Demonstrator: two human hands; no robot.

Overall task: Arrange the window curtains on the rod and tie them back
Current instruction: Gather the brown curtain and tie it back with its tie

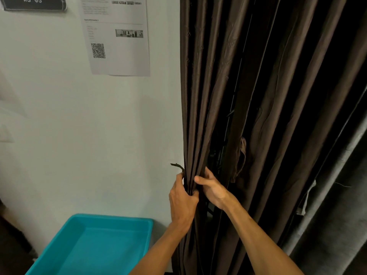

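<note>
Dark brown pleated fabric curtain [218, 96] hangs full height R of centre, its L edge running down against the pale painted wall [79, 126]. Low down, approx. mid-frame, its L folds are bunched btwn both hands. L hand [183, 197] grips the bunch from the wall side, fingers wrapped round the outer edge, thumb across the front. R hand [213, 188] grasps the same folds from the other side, just beside the L hand, w/ thumb pointing L over the pleats & fingers curled into the cloth behind. Thin dark cord end [177, 166] sticks out L from the curtain edge just above the L hand; can't tell whether either hand holds it. Small brown fabric loop [241, 155] hangs on a fold up & R of the R hand. Heavy grey drape [337, 205] is at far R, beside the brown one. Teal rectangular plastic tray [111, 218] sits btm L, near the wall, just L of the L forearm. On the wall: white printed sheet w/ QR code [119, 36] top centre, black sign reading "WS 05" [33, 2] top L corner.
</note>
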